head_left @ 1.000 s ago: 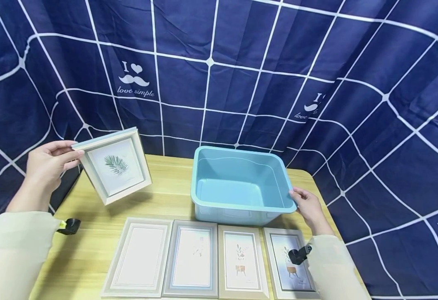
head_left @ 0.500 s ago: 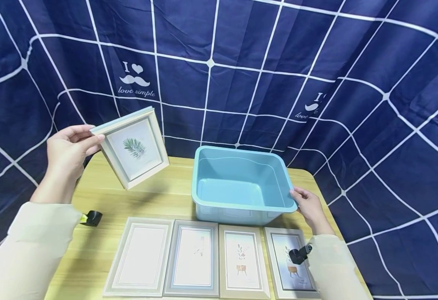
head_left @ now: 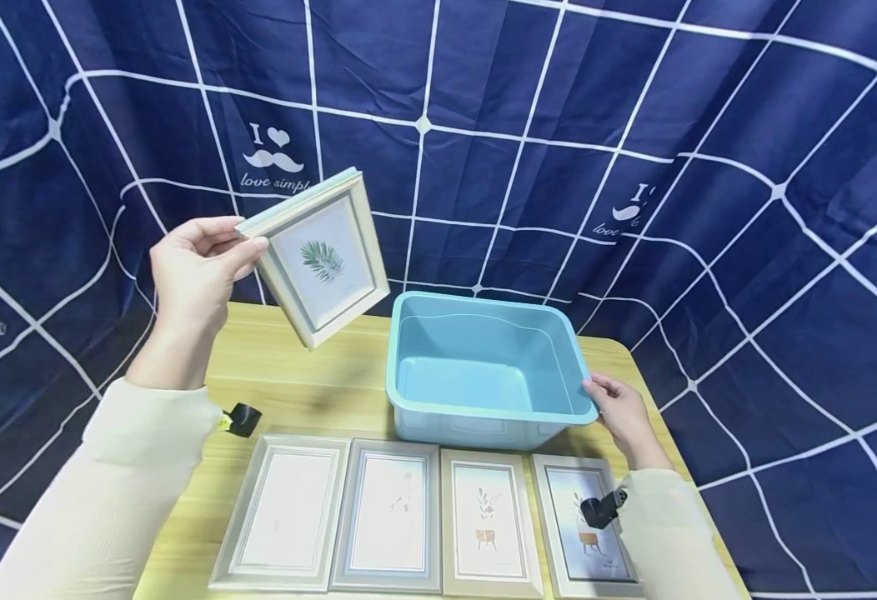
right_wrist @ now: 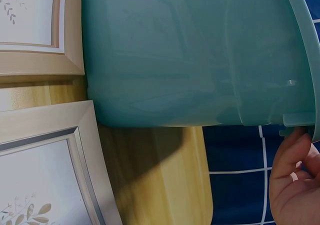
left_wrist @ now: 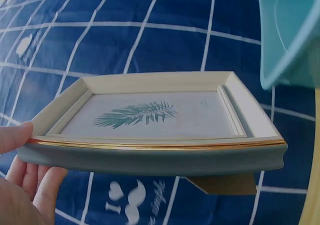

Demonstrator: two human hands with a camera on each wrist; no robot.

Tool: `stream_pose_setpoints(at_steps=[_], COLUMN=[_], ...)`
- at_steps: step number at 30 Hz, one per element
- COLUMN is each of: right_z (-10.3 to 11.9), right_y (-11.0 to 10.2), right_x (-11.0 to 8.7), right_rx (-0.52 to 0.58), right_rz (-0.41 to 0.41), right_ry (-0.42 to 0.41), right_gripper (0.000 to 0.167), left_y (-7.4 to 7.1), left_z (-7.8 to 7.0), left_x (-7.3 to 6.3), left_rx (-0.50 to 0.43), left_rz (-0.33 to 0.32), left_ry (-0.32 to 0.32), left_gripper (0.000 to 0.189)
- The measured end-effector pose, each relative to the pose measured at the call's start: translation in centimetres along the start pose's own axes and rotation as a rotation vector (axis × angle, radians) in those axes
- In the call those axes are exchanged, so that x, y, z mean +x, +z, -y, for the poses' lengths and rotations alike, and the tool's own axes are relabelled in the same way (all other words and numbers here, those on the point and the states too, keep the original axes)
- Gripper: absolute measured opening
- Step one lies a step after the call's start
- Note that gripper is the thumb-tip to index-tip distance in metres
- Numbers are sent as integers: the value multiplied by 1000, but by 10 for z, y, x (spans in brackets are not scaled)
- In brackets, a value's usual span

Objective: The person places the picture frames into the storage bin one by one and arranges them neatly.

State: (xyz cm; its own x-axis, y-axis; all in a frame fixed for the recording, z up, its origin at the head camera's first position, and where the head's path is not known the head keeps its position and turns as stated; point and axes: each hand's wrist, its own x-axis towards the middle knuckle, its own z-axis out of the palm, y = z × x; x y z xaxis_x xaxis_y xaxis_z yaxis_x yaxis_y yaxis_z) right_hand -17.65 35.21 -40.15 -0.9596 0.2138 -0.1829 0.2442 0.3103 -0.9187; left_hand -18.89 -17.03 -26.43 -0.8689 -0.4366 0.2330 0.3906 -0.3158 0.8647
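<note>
Since a second ago, the left hand (head_left: 197,267) has carried the cream-and-grey wooden picture frame with the green leaf print (head_left: 322,260) higher and rightward, to hang above the surface's far-left part, just beside the light blue plastic tub (head_left: 488,367). Thumb and fingers pinch one upper corner, forearm raised, frame tilted. It looks stiff and light, its glazing probably fragile; gripping along a side rail would likely steady it. The right hand (head_left: 618,410) keeps its curled fingers on the tub's near-right rim.
</note>
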Motion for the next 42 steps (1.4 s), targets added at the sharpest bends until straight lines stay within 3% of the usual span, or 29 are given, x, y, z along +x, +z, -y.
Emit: stream_pose_setpoints(at_steps=[12, 18, 21, 29, 42], right_z=[0, -3, -3, -3, -5], right_y=[-3, -4, -4, -3, -4], right_x=[0, 2, 3, 5, 6], right_rx=[8, 8, 11, 14, 39], right_rz=[16, 14, 12, 8, 5], right_ry=[-9, -8, -6, -5, -11], right_gripper=[56, 57, 57, 57, 56], left_y=[51, 71, 80, 91, 103], left_z=[11, 25, 34, 60, 85], left_x=[-18, -29, -36, -52, -68], left_rx=[46, 138, 165, 261, 278], left_rz=[37, 32, 30, 23, -10], left_ry=[86, 153, 155, 159, 166], left_gripper=[25, 26, 26, 27, 27])
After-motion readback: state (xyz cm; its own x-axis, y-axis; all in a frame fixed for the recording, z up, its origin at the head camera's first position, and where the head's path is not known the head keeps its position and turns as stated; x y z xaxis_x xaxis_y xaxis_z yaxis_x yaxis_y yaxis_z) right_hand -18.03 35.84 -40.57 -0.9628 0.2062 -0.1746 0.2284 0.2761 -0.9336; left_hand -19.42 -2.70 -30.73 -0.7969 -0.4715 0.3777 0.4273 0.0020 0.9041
